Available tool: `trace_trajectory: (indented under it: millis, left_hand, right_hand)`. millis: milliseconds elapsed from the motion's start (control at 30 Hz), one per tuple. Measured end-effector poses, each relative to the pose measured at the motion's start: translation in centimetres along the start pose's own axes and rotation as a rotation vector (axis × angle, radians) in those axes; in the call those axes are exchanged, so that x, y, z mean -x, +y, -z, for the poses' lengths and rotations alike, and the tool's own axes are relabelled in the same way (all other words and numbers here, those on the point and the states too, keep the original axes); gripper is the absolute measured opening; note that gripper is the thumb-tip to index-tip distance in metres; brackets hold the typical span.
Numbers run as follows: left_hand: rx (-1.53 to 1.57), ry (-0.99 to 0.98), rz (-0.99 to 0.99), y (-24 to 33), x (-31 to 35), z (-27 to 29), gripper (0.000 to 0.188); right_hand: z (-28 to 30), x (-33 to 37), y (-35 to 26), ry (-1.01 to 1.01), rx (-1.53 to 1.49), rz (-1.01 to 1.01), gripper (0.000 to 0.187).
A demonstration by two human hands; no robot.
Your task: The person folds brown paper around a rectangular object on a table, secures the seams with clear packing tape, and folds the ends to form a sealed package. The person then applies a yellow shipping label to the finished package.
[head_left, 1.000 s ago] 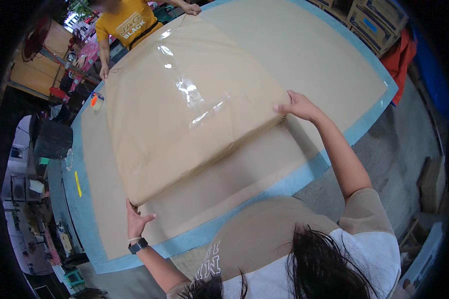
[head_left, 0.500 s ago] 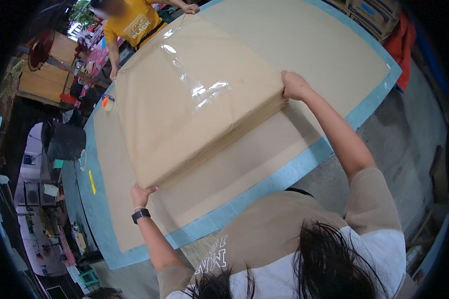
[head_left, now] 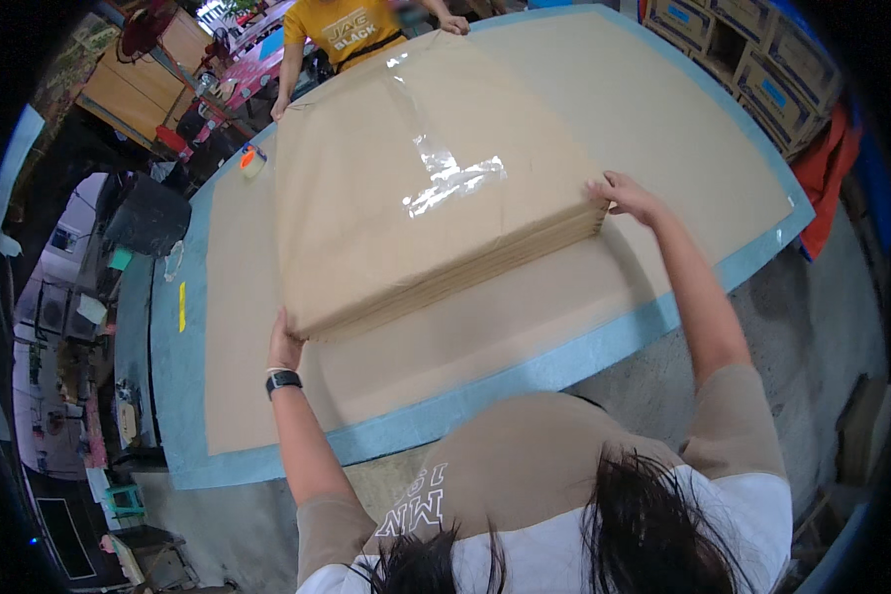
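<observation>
A wide, thick stack of brown paper (head_left: 366,218), layered along its near side and with clear tape (head_left: 455,183) on top, is over a large flat brown sheet (head_left: 445,366). My left hand (head_left: 286,345) holds its near left corner, the fingers partly hidden by the edge. At the near right corner, my right hand (head_left: 629,198) has its fingers curled over the edge. A co-worker in a yellow shirt (head_left: 342,28) holds the two far corners. Whether the stack touches the sheet below I cannot tell.
The brown sheet lies on a light blue table (head_left: 183,426). A tape roll (head_left: 252,161) and a yellow strip (head_left: 182,307) are on its left side. Cardboard boxes (head_left: 777,94) are stacked at the far right, beside a red cloth (head_left: 834,183).
My view has turned, so the scene sits further right. The stack's near edge appears less tilted and lower over the sheet. Both my hands stay at its near corners; my right fingers look looser.
</observation>
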State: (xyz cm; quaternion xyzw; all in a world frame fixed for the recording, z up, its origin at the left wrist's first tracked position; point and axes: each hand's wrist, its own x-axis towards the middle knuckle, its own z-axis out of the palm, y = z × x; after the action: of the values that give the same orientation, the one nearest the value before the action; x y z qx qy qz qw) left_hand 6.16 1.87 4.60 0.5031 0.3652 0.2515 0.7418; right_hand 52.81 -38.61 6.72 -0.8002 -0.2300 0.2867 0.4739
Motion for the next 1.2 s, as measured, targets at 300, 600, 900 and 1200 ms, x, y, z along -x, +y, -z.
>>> trace_trajectory:
  millis: [300,600,900,1200]
  left_hand:
    - [-0.199,0.244,-0.217,-3.6,-1.0,-0.8,0.044]
    - [-0.628,-0.032,-0.003,0.7,-3.6,-1.0,0.053]
    - [-1.708,0.100,-0.576,-0.5,-4.6,-16.8,0.065]
    - [-1.451,0.248,-0.268,1.8,-6.3,-4.5,0.067]
  right_hand:
    - [-4.0,-1.7,4.0,0.378,-0.503,0.109,0.040]
    - [3.4,-3.6,2.7,0.098,0.506,-0.031,0.045]
    - [-14.7,-2.4,-7.8,0.136,1.130,0.385,0.060]
    - [6.5,1.6,11.1,0.345,0.298,0.058,0.057]
